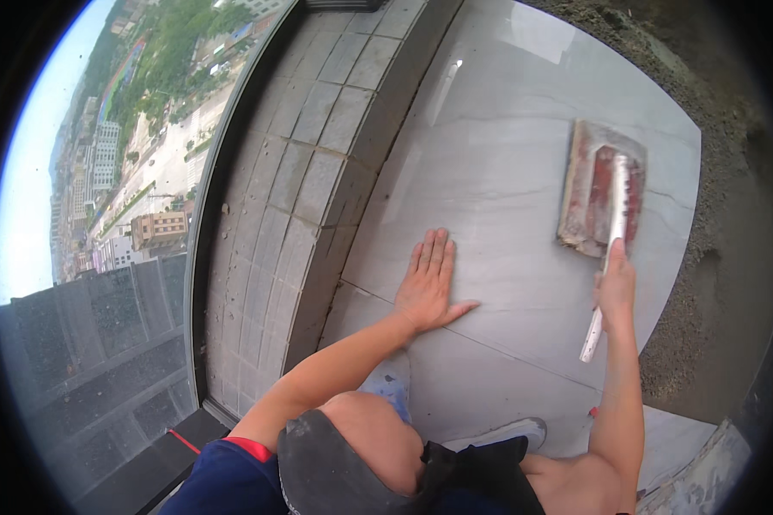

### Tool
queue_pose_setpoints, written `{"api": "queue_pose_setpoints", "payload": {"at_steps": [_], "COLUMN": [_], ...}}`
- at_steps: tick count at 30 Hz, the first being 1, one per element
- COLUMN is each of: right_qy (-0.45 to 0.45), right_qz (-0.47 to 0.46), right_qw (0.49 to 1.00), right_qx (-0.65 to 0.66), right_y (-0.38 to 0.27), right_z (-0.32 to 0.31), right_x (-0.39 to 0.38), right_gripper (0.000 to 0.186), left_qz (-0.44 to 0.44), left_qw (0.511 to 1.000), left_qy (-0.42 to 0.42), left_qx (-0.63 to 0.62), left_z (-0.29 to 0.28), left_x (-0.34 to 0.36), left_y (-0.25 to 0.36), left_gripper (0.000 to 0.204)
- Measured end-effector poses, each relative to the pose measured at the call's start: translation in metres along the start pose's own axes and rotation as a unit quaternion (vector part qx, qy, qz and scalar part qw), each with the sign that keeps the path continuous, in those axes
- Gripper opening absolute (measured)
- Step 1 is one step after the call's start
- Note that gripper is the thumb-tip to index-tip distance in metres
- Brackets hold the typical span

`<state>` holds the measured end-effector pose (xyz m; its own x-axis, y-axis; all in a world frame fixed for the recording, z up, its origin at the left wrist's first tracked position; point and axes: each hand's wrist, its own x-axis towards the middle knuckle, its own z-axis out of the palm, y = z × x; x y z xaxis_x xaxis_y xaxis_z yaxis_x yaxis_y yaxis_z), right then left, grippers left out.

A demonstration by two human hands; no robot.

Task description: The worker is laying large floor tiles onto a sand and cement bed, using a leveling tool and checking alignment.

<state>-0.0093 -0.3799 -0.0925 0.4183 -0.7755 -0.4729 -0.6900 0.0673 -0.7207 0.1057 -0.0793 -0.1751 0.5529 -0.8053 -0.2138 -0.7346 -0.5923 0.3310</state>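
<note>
A large, glossy grey-white tile (498,172) with faint veins lies in front of me. My left hand (427,290) rests flat on it, fingers stretched forward and thumb out to the side, close to the joint with the nearer tile (455,378). On the right, my right hand (616,292) is wrapped round the pale handle of a tile tamper (594,184), a broad rectangular block with a worn red middle. The block is over the tile's right part and is slightly blurred. Whether its underside touches the tile cannot be told.
A low step of small grey tiles (318,146) runs along the left, beside a dark-framed window (199,257) high above a street. Rough grey mortar (687,335) borders the tile on the right. A light shoe (524,432) and a small red piece (593,413) are near me.
</note>
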Motion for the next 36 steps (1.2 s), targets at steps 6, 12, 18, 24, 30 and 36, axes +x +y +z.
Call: {"api": "queue_pose_setpoints", "payload": {"at_steps": [6,12,18,24,30,36], "right_qy": [-0.075,-0.098,-0.041,0.06,0.025,0.037], "right_qz": [-0.01,0.031,-0.05,-0.091,0.054,-0.049], "right_qw": [0.995,0.994,0.997,0.991,0.996,0.981], "right_qx": [-0.058,0.038,0.043,0.075,0.068,0.185], "right_y": [0.059,0.055,0.018,0.023,0.107,0.044], "right_z": [0.017,0.009,-0.043,-0.125,-0.073,-0.144], "right_x": [-0.026,-0.042,-0.048,-0.12,-0.067,-0.102], "right_gripper": [0.074,0.076,0.065,0.054,0.057,0.057], "left_qz": [-0.006,0.092,-0.199,-0.143,-0.124,-0.124], "left_qw": [0.989,0.941,0.963,0.961,0.963,0.964], "left_qy": [-0.123,-0.22,0.067,0.151,0.161,0.164], "left_qx": [0.079,0.239,0.17,0.182,0.178,0.166], "left_z": [-0.04,-0.076,0.052,0.058,0.068,0.065], "left_x": [0.007,0.112,0.131,0.123,0.127,0.124], "left_y": [0.012,0.024,0.089,0.101,0.104,0.083], "left_gripper": [0.115,0.088,0.084,0.083,0.084,0.087]}}
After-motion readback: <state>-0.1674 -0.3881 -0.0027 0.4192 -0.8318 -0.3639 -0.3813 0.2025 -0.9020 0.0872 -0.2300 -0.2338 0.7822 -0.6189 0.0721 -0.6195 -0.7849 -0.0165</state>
